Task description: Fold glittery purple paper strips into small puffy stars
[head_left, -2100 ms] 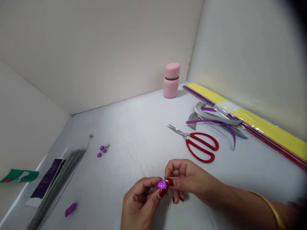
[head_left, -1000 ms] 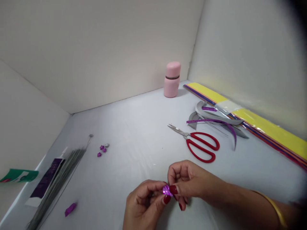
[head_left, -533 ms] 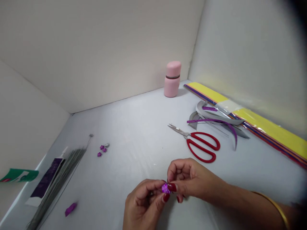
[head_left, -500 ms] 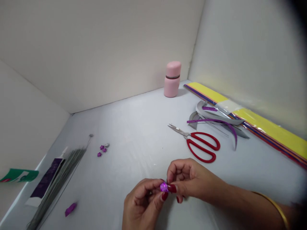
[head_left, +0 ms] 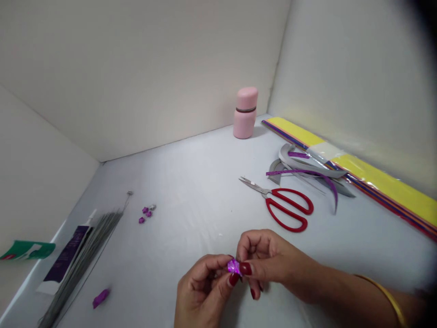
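A small shiny purple paper star (head_left: 234,267), folded from strip, is pinched between my two hands near the front of the table. My left hand (head_left: 205,289) holds it between thumb and forefinger from the left. From the right, my right hand (head_left: 269,262) presses its thumb and finger on the star's edge, the other fingers curled. The fingertips partly cover the star. Beyond my right hand lie scissors (head_left: 288,222) with red handles, blades pointing left. Several tiny purple and silver stars (head_left: 145,210) sit in a cluster on the left.
Purple and grey paper strips (head_left: 317,173) lie right, against a long pack of coloured paper (head_left: 368,175). A pink flask (head_left: 245,116) stands at the back. On the left are thin grey wires (head_left: 87,255), a purple-and-white tube (head_left: 66,257) and a crumpled purple piece (head_left: 100,298).
My right hand has shifted very slightly downward, its fingers adjusting on the purple star. The star has turned a little between the fingertips. Everything else stays put.
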`<action>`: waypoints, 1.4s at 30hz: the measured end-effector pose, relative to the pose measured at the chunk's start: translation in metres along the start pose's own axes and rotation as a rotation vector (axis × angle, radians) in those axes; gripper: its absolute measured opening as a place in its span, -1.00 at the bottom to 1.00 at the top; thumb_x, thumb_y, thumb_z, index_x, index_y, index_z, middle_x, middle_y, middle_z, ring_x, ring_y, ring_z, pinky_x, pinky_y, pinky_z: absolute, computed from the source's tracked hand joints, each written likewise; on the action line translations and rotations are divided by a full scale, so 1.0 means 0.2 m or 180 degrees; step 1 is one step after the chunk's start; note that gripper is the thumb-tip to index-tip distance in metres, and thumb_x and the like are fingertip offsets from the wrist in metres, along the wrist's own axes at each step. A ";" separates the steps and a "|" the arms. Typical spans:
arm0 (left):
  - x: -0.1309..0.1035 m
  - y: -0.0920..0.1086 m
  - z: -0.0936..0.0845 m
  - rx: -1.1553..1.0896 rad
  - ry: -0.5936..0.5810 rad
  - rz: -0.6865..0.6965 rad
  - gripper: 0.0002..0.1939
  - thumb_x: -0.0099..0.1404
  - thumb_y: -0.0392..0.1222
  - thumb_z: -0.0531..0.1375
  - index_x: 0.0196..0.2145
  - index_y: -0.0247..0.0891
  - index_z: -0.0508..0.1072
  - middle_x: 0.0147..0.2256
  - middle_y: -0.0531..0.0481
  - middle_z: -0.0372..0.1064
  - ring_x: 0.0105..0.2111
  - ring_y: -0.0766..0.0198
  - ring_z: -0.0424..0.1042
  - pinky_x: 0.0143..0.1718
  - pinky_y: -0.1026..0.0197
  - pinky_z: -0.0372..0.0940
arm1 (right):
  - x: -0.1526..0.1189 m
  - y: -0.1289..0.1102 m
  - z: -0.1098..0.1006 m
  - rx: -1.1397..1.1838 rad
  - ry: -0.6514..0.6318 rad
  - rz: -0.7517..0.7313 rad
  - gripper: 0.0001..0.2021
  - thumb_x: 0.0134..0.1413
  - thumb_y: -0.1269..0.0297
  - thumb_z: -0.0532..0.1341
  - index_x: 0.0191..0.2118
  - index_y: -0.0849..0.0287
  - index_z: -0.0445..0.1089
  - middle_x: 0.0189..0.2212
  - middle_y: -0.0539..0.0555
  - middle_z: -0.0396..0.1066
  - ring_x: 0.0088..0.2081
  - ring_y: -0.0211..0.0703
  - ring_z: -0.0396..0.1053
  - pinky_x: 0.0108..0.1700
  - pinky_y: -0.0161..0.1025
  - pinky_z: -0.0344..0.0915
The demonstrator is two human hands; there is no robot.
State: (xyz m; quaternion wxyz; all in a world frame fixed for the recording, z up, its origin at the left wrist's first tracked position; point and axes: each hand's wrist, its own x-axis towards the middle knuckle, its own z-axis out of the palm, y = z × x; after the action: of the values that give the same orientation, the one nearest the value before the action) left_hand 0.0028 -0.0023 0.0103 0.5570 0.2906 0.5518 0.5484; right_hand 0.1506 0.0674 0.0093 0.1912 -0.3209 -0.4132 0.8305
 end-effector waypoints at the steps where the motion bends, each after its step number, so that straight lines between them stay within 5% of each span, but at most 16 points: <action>1: 0.00 0.00 0.00 -0.0038 -0.0046 -0.0010 -0.82 -0.07 -0.12 0.39 -0.47 -0.22 0.58 -0.53 -0.01 0.50 -0.51 0.33 0.43 -0.44 0.39 0.31 | 0.00 0.00 0.00 0.0111 -0.0070 0.0024 -0.71 -0.19 0.17 0.36 -0.47 0.24 0.27 -0.67 -0.09 0.37 -0.68 -0.38 0.30 -0.62 -0.45 0.03; 9: 0.00 -0.02 -0.01 0.0180 -0.0458 0.0017 -0.85 0.01 -0.10 0.34 -0.45 -0.21 0.59 -0.52 0.01 0.46 -0.51 0.36 0.38 -0.45 0.42 0.25 | 0.02 0.02 -0.05 0.0562 -0.0476 0.0223 -0.91 -0.19 0.44 0.27 -0.52 0.27 0.32 -0.69 -0.08 0.39 -0.70 -0.38 0.34 -0.66 -0.50 0.15; 19: 0.00 -0.05 -0.02 0.0312 -0.0677 0.0238 -0.89 0.04 -0.14 0.32 -0.43 -0.16 0.58 -0.47 0.00 0.47 -0.49 0.34 0.40 -0.44 0.40 0.26 | 0.01 -0.01 -0.07 0.0087 -0.0416 0.0460 -0.89 -0.20 0.43 0.31 -0.53 0.27 0.35 -0.74 -0.10 0.36 -0.71 -0.42 0.30 -0.67 -0.54 0.14; 36: -0.01 -0.01 0.00 -0.0044 -0.0525 0.0014 -0.90 0.04 -0.19 0.32 -0.42 -0.22 0.56 -0.47 0.01 0.50 -0.47 0.34 0.46 -0.39 0.39 0.31 | 0.01 -0.01 -0.03 -0.0045 0.0045 0.0003 -0.71 -0.21 0.26 0.39 -0.45 0.22 0.26 -0.68 -0.10 0.37 -0.66 -0.42 0.30 -0.63 -0.51 0.08; 42: -0.01 0.00 0.00 -0.0065 -0.0038 -0.0006 -0.82 -0.08 -0.10 0.39 -0.48 -0.19 0.58 -0.53 0.05 0.48 -0.51 0.41 0.41 -0.45 0.48 0.28 | 0.01 0.02 -0.03 -0.0032 -0.0114 0.0027 -0.75 -0.13 0.25 0.35 -0.41 0.24 0.29 -0.66 -0.08 0.39 -0.63 -0.38 0.35 -0.62 -0.49 0.10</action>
State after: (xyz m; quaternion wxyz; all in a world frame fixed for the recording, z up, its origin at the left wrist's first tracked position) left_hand 0.0025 -0.0035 0.0110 0.5637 0.2877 0.5432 0.5518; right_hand 0.1535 0.0696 0.0021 0.1787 -0.3088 -0.4193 0.8348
